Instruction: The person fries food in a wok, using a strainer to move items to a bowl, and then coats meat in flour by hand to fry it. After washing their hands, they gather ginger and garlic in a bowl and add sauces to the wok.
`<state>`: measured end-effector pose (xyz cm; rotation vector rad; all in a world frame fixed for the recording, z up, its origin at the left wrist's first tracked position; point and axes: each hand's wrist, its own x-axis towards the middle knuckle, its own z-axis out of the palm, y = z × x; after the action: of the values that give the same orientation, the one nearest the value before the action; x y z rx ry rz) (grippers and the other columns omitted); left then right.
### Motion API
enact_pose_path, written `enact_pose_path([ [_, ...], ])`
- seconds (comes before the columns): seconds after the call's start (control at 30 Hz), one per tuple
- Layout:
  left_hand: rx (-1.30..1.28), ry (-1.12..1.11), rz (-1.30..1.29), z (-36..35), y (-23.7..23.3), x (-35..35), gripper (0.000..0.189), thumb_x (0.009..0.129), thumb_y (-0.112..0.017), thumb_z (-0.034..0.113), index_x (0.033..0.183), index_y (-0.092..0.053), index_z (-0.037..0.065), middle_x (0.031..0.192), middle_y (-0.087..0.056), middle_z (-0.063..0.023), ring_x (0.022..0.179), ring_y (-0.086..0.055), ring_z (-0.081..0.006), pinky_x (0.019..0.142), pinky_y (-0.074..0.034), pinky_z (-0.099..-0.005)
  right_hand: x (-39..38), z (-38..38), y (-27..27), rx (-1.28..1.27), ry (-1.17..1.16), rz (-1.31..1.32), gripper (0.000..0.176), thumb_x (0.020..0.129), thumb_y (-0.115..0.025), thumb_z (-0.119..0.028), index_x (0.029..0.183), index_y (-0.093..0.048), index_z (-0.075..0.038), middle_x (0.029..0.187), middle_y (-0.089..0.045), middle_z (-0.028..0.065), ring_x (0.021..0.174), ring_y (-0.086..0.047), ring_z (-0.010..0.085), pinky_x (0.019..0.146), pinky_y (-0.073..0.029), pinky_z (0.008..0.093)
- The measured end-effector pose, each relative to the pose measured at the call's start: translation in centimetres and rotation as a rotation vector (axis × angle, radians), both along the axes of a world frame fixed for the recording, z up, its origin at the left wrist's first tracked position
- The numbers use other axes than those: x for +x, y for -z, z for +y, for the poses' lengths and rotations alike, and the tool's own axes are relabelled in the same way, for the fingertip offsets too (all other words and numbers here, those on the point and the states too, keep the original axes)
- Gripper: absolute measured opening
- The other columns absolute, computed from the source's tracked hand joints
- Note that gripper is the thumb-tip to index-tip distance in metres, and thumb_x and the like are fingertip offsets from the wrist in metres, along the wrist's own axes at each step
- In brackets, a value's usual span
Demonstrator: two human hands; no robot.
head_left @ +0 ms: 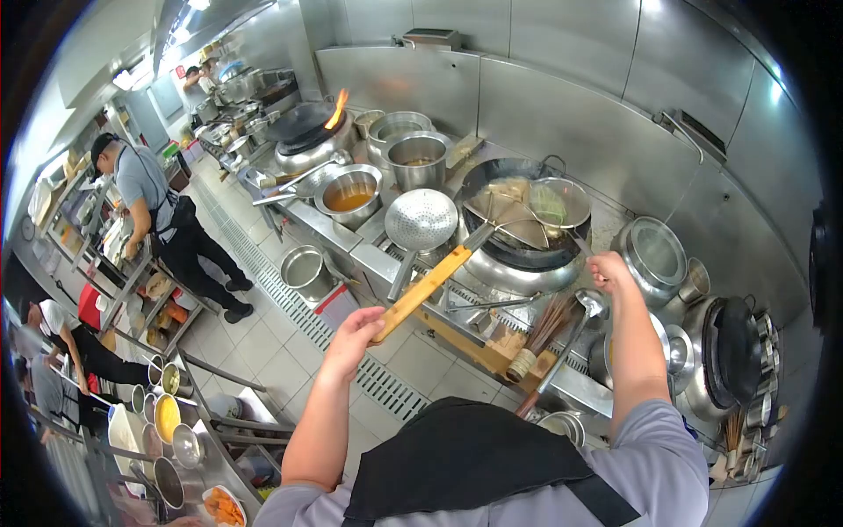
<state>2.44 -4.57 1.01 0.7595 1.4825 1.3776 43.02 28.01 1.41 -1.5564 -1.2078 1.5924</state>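
Observation:
My left hand (354, 332) is closed around the end of a flat wooden handle. That handle belongs to a wire-mesh strainer (509, 218), whose head is over the wok (485, 173). Pale food, which I cannot identify, shows at the mesh. On the other side, my right hand (608, 270) grips the thin handle of a round-rimmed skimmer (572, 200). Its head is also over the wok, beside the mesh strainer, with a pale green bundle showing at it. Between my arms, a bamboo wok brush (546, 332) and a metal ladle (593, 304) rest on the stove's front ledge.
A perforated scoop (421, 220) lies left of the wok. Beyond it stand a pan of brown liquid (349, 193) and a metal pot (419, 158). Flame rises beside another wok (303, 125). A co-worker (167, 211) stands at the left shelves; a lidded pot (657, 253) is at right.

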Motion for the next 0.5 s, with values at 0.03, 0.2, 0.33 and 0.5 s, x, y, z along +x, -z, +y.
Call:
enact_pose_path([
  [0.03,-0.011,0.008,-0.003,-0.1,0.3,0.1,0.038,0.084,-0.058,0.019,0.117,-0.052,0.001,0.103,-0.057,-0.0081,0.094,-0.053,-0.0147,0.078,-0.043,-0.0261,0.8,0.1,-0.5,0.011,-0.013,-0.034,0.013,0.081,-0.055,-0.005,0.073,-0.045,-0.008,0.054,-0.042,-0.0006,0.037,-0.032,0.0079,0.034,-0.021,0.0232],
  [0.2,-0.048,-0.041,-0.095,0.5,2.0,0.8,0.038,0.083,-0.059,0.02,0.116,-0.052,0.002,0.102,-0.058,-0.0073,0.092,-0.054,-0.0146,0.076,-0.045,-0.0279,4.3,-0.7,-1.3,0.008,-0.012,0.078,0.012,0.082,-0.055,-0.006,0.082,-0.043,-0.011,0.053,-0.041,-0.0028,0.035,-0.03,0.0056,0.033,-0.02,0.0221],
  [0.33,-0.088,-0.049,-0.125,1.1,4.7,0.9,0.035,0.084,-0.058,0.019,0.114,-0.053,0.002,0.098,-0.058,-0.0064,0.086,-0.056,-0.014,0.072,-0.047,-0.0269,5.1,-2.0,-1.4,-0.003,0.053,0.143,0.015,0.082,-0.055,-0.006,0.087,-0.042,-0.01,0.053,-0.041,-0.0028,0.035,-0.03,0.0056,0.033,-0.02,0.0222],
  [0.5,-0.137,0.061,-0.197,1.9,6.5,0.2,0.034,0.085,-0.058,0.018,0.114,-0.051,0.001,0.093,-0.059,-0.0077,0.08,-0.058,-0.0145,0.068,-0.047,-0.0259,5.6,-3.9,-1.5,0.058,0.145,0.128,0.048,0.081,-0.056,-0.005,0.121,-0.032,0.0,0.055,-0.043,-0.0002,0.035,-0.031,0.0075,0.033,-0.022,0.0229],
])
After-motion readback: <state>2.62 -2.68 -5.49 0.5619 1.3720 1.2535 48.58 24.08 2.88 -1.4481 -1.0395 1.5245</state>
